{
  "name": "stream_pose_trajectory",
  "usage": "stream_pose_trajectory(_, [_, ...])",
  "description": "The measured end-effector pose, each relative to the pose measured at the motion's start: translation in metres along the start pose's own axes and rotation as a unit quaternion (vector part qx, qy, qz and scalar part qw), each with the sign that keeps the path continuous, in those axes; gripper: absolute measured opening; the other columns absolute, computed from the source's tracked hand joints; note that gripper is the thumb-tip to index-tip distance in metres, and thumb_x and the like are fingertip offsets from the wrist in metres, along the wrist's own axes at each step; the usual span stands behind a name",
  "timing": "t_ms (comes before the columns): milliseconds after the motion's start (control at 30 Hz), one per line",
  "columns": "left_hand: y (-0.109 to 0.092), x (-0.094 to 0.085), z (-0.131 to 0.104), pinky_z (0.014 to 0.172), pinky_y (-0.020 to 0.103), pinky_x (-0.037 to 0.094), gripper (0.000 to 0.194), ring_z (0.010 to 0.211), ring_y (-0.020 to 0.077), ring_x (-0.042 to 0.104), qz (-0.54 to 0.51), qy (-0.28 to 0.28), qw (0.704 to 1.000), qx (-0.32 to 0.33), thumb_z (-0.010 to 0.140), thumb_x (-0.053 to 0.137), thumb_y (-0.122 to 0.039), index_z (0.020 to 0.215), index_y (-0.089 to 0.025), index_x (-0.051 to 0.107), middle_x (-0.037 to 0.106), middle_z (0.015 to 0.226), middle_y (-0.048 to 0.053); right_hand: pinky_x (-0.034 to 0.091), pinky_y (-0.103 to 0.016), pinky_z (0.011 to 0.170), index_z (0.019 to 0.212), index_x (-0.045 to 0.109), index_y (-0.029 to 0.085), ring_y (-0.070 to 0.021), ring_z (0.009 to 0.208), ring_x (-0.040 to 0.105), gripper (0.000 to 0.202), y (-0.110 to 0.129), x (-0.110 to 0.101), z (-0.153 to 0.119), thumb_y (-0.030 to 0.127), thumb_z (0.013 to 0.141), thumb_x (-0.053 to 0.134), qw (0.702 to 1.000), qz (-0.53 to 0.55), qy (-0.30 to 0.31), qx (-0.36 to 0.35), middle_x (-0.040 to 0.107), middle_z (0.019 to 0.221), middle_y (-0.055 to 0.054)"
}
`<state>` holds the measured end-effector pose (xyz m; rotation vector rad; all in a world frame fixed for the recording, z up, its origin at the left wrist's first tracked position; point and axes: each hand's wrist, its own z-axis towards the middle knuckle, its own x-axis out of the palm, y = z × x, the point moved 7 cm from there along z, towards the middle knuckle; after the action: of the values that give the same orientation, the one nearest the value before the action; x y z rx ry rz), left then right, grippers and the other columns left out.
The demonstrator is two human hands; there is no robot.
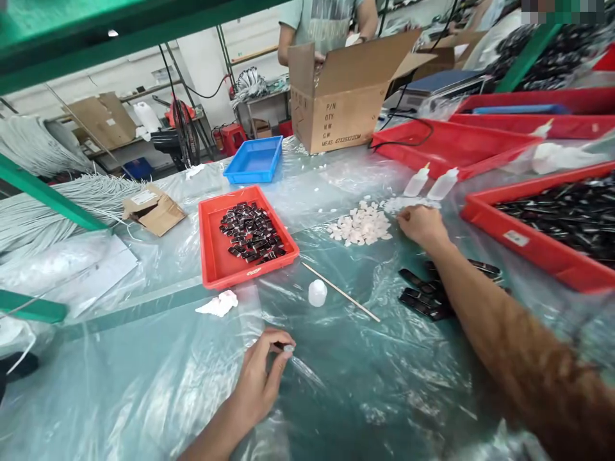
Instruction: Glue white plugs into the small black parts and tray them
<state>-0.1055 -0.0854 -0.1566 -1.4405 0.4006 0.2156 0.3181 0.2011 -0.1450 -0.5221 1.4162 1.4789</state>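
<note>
Clear plastic sheeting [365,384] covers the whole bench, wrinkled and shiny. Near the front edge, the left hand [259,378] rests on the sheet with its thumb and fingers pinched together on a small dark part [280,346] tipped with a pale cap; most of that part is hidden by the fingers. The right hand [421,224] reaches far out to the right, fingers curled under into a loose fist at the right edge of a heap of small white pieces [361,225]; whether it has one pinched inside cannot be told.

Under the right forearm lies a cluster of black parts [423,298], loose on the sheet. Between the two hands stand a small white bottle [317,292] and a thin wooden stick [341,292] lying on a slant, with a crumpled white scrap [218,303] to the left. Beyond those sits a red tray [214,256] with a pile of dark parts in it, and further off a blue tray [254,160]. Two squeeze bottles [430,182] lie just beyond the white heap. At the far side, another person [327,22] stands with their hands in an open cardboard box [343,96]. Larger red bins [538,250] line the right side.
</note>
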Motion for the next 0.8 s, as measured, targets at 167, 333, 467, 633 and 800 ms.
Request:
stream_pose_trajectory(167, [-0.003, 0.001, -0.003, 0.079, 0.035, 0.060, 0.016, 0.085, 0.0208, 0.074, 0.021, 0.004, 0.999, 0.038, 0.107, 0.060, -0.036, 0.112, -0.028, 0.073, 0.080, 0.102, 0.004, 0.048, -0.039, 0.086, 0.115, 0.078, -0.004, -0.0206, 0.100, 0.079, 0.040, 0.045, -0.033, -0.060, 0.025, 0.105, 0.051, 0.992, 0.118, 0.022, -0.025, 0.081, 0.107, -0.028])
stream_pose_trajectory(333, [-0.001, 0.003, -0.004, 0.064, 0.028, 0.054, 0.016, 0.066, 0.0149, 0.066, 0.024, 0.010, 1.000, 0.017, 0.106, 0.063, -0.037, 0.109, -0.027, 0.074, 0.079, 0.092, 0.001, 0.055, -0.030, 0.074, 0.092, 0.077, 0.018, -0.0164, 0.078, 0.069, 0.020, 0.149, -0.023, -0.215, 0.037, 0.100, 0.072, 0.826, 0.413, 0.331, -0.194, 0.075, 0.089, -0.005])
stream_pose_trajectory(467, [-0.004, 0.004, -0.006, 0.059, 0.026, 0.049, 0.015, 0.058, 0.0124, 0.060, 0.036, 0.018, 0.999, 0.029, 0.106, 0.064, -0.039, 0.110, -0.027, 0.073, 0.076, 0.085, -0.002, 0.051, -0.029, 0.072, 0.086, 0.072, 0.019, -0.0154, 0.077, 0.063, 0.025, 0.182, -0.004, -0.283, 0.041, 0.098, 0.072, 0.750, 0.450, 0.449, -0.183, 0.068, 0.087, -0.002])
stream_pose_trajectory(633, [-0.009, 0.007, -0.006, 0.058, 0.026, 0.045, 0.013, 0.056, 0.0114, 0.056, 0.057, 0.027, 0.996, 0.060, 0.106, 0.065, -0.038, 0.108, -0.026, 0.070, 0.069, 0.076, -0.004, 0.049, -0.028, 0.074, 0.086, 0.071, 0.020, -0.0142, 0.079, 0.059, 0.026, 0.179, 0.010, -0.288, 0.044, 0.096, 0.074, 0.730, 0.449, 0.496, -0.144, 0.067, 0.088, -0.001])
stream_pose_trajectory(800, [-0.008, 0.009, -0.007, 0.056, 0.026, 0.047, 0.011, 0.052, 0.0128, 0.059, 0.066, 0.030, 0.995, 0.066, 0.107, 0.063, -0.036, 0.110, -0.027, 0.069, 0.067, 0.070, -0.005, 0.052, -0.025, 0.066, 0.086, 0.070, 0.019, -0.0113, 0.069, 0.058, 0.032, 0.177, 0.021, -0.296, 0.046, 0.085, 0.088, 0.667, 0.495, 0.555, -0.046, 0.065, 0.079, 0.002])
